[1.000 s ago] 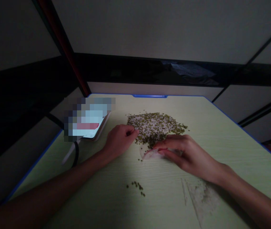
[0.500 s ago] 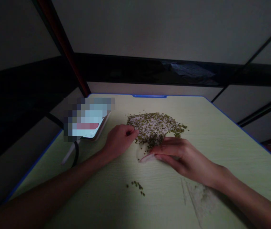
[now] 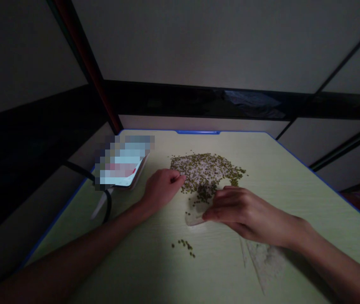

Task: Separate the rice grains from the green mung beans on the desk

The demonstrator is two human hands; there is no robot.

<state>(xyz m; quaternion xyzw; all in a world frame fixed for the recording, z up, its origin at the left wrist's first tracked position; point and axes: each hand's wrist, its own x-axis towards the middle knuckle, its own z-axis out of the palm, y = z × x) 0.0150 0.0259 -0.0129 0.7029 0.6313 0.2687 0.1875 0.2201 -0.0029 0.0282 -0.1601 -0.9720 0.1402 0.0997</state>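
Observation:
A spread pile of small green beans mixed with white grains like rice (image 3: 203,169) lies mid-table. My left hand (image 3: 163,188) rests at the pile's left edge, fingers curled in and thumb pressed to the forefinger; whatever is in the pinch is too small to make out. At the pile's near edge, my right hand (image 3: 235,209) has its fingers bunched on the side of a small clear plastic piece, perhaps a bag or shallow container (image 3: 194,218). A few green beans lie at that piece, and my right fingertips are partly hidden.
Several loose green beans (image 3: 186,245) lie nearer to me. A clear plastic bag with pale contents (image 3: 266,264) is under my right forearm. A lit phone (image 3: 124,169), partly blurred, stands at left beside a dark cable (image 3: 108,207). The table (image 3: 129,270) has a blue edge.
My right hand's fingers have bunched closer together, and the clear plastic piece has turned flatter to the table. My left hand stays at the pile's edge. The view has shifted slightly.

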